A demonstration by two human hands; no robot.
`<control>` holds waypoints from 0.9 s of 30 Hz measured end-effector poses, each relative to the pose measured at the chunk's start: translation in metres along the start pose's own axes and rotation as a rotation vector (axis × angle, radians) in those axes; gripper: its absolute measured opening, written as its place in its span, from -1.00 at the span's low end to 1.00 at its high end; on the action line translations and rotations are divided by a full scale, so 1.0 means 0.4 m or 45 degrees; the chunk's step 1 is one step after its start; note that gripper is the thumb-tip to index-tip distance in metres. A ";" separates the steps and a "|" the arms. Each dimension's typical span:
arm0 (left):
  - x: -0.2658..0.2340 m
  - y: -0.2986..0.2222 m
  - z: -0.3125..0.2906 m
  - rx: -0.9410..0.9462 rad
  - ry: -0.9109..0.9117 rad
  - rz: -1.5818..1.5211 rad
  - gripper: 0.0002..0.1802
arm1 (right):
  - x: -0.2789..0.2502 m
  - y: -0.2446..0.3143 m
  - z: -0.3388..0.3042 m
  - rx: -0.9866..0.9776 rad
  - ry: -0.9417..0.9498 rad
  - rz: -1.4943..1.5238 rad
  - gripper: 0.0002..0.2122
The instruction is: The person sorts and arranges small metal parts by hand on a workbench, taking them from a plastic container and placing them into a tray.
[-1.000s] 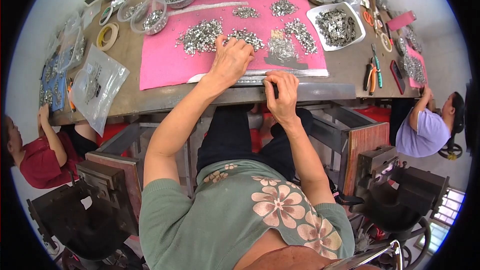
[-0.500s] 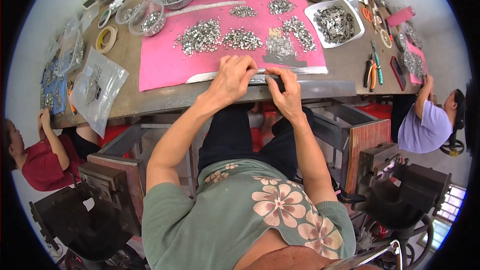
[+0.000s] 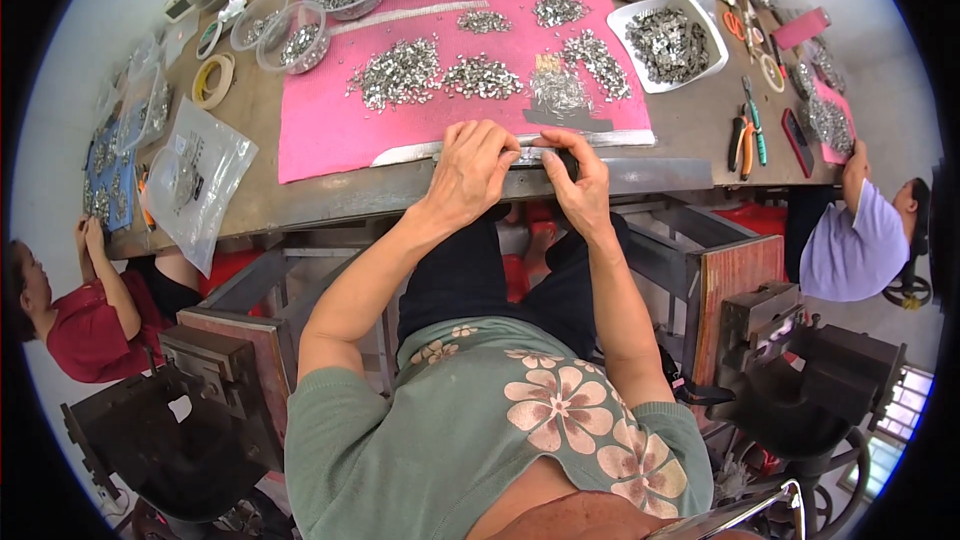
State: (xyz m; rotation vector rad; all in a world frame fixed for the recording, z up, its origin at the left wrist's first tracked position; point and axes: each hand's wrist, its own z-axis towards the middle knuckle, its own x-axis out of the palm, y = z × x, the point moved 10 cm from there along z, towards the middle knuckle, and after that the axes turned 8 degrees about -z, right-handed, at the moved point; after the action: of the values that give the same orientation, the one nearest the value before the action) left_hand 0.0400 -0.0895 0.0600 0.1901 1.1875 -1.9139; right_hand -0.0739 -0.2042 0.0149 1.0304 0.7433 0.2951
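Observation:
At the near edge of the pink mat (image 3: 330,130), my left hand (image 3: 468,168) is closed, fingertips pinched on something too small to make out. My right hand (image 3: 578,185) is curled round a dark object (image 3: 569,162), mostly hidden by its fingers; its kind does not show. Between the two hands lies a short silvery metal piece (image 3: 528,155), just over the table's metal edge strip (image 3: 660,177). Beyond the hands are piles of small shiny metal pieces (image 3: 485,77) and a heap of thin metal pins (image 3: 560,95).
A white square dish (image 3: 716,60) of metal parts stands right of the mat. Pliers (image 3: 747,150) and a red-edged dark object (image 3: 797,145) lie beyond it. Leftward are a clear plastic bag (image 3: 205,165), a tape roll (image 3: 226,80) and round tubs (image 3: 300,45). Two people sit at either side.
My left hand has come slightly nearer to me, its fingers lower over the table edge. The right thumb and fingers have shifted a little, showing more of the dark object.

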 end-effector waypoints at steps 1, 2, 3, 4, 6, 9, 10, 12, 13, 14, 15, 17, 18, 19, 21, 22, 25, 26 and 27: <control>-0.001 -0.006 -0.001 0.024 -0.008 0.032 -0.88 | 0.000 0.001 0.000 0.000 -0.003 0.000 -0.75; -0.002 -0.011 -0.001 0.049 -0.017 0.065 -0.88 | 0.000 0.002 0.000 -0.002 -0.004 -0.003 -0.75; 0.001 -0.011 -0.001 0.051 -0.015 0.064 -0.88 | -0.001 0.003 0.001 -0.004 -0.006 -0.006 -0.76; 0.000 -0.017 -0.002 0.081 -0.035 0.077 -0.87 | -0.001 0.004 0.001 -0.004 -0.008 -0.006 -0.76; -0.001 -0.024 -0.003 0.112 -0.054 0.089 -0.86 | -0.003 0.008 0.001 -0.012 -0.012 -0.020 -0.77; 0.003 -0.022 -0.005 0.088 -0.047 0.102 -0.86 | -0.007 0.011 0.000 -0.005 -0.027 -0.012 -0.78; 0.001 -0.027 -0.006 0.115 -0.061 0.095 -0.87 | -0.008 0.014 0.001 -0.008 -0.029 -0.012 -0.78; -0.005 -0.036 -0.014 0.147 -0.076 0.089 -0.88 | -0.006 0.023 0.000 -0.031 -0.017 -0.034 -0.80; -0.006 -0.039 -0.021 0.144 -0.066 0.128 -0.88 | -0.009 0.026 0.001 -0.032 -0.022 -0.037 -0.80; -0.005 -0.042 -0.025 0.141 -0.056 0.167 -0.88 | -0.009 0.034 0.003 -0.053 -0.013 -0.053 -0.81; -0.001 -0.046 -0.027 0.147 -0.056 0.164 -0.88 | -0.011 0.041 0.006 -0.073 -0.003 -0.069 -0.82; -0.007 -0.059 -0.031 0.187 -0.114 0.282 -0.88 | -0.032 0.071 0.025 -0.175 -0.044 -0.208 -0.84; -0.012 -0.059 -0.028 0.188 -0.115 0.282 -0.88 | -0.046 0.093 0.037 -0.275 -0.083 -0.347 -0.85; -0.015 -0.041 -0.017 0.101 -0.060 0.218 -0.88 | -0.057 0.096 0.053 -0.320 -0.074 -0.430 -0.84; -0.014 -0.022 0.010 0.013 -0.002 0.152 -0.89 | -0.068 0.090 0.087 -0.390 -0.073 -0.532 -0.85; -0.005 -0.010 0.036 0.011 0.025 0.151 -0.89 | -0.063 0.093 0.102 -0.459 -0.070 -0.634 -0.87; 0.035 0.024 0.108 0.055 0.130 0.190 -0.90 | -0.042 0.072 0.142 -0.490 -0.028 -0.650 -0.91; 0.060 0.034 0.125 0.100 0.211 0.230 -0.90 | -0.030 0.070 0.149 -0.518 0.006 -0.713 -0.92; 0.078 0.053 0.135 0.085 0.275 0.255 -0.90 | -0.028 0.067 0.154 -0.520 0.005 -0.715 -0.92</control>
State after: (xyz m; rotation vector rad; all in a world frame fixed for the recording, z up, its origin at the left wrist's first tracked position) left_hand 0.0514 -0.1543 0.0587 0.5435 1.1958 -1.7902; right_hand -0.0369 -0.2378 0.0611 0.4089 0.8984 -0.0408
